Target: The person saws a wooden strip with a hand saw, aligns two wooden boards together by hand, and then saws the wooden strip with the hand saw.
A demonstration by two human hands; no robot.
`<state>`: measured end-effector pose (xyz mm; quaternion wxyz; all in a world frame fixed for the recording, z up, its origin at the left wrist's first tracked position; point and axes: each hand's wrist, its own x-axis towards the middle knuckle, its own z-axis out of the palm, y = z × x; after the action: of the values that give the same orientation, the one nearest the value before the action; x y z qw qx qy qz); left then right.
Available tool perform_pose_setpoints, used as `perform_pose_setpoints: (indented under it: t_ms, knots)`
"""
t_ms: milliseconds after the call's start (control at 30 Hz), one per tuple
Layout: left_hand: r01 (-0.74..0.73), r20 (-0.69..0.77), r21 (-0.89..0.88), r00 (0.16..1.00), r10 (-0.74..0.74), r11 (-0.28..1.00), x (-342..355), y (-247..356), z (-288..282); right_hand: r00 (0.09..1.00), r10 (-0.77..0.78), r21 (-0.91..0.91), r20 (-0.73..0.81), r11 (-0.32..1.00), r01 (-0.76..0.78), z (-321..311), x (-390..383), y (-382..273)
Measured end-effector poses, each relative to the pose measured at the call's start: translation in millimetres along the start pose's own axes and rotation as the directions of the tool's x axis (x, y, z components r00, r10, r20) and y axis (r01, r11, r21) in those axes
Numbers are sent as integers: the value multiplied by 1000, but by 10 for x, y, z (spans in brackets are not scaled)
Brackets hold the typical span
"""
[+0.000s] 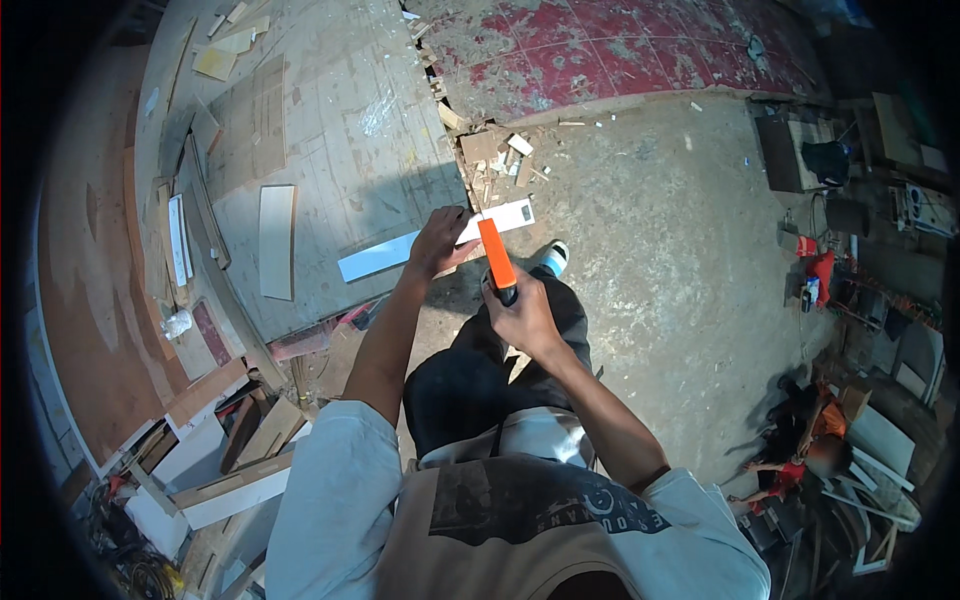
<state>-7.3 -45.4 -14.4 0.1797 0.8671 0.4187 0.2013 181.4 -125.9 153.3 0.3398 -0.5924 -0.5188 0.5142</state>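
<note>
A long white board (378, 258) lies across the near right corner of the big worktable (345, 120), and one end sticks out past the table edge. My left hand (440, 240) grips this board near the edge, thumb on the near side and fingers over the top. In my right hand (525, 315) is an orange tool with a dark handle (496, 255), its long narrow orange part meeting the overhanging stretch of the board. I cannot make out what kind of tool it is. A small dark mark shows near the board's free end.
A pale wooden piece (277, 242) lies on the table to the left. Wood offcuts (495, 160) litter the floor beyond the board. Scrap boards (230, 450) are piled at lower left. At lower right, a person (795, 460) is among boards; tools line the right side.
</note>
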Motion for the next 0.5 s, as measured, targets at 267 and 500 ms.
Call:
perform_pose_setpoints:
  t_ms: [267,500]
  knots:
    - [7,-82,-25,997,-9,1000,33,67,-7,998,68,-14,5,998,-68,-91,11,-95]
    - [-13,-127,-75,992,3,997,-3,-13,47,996,81,15,32,997,-82,-52,35,-201]
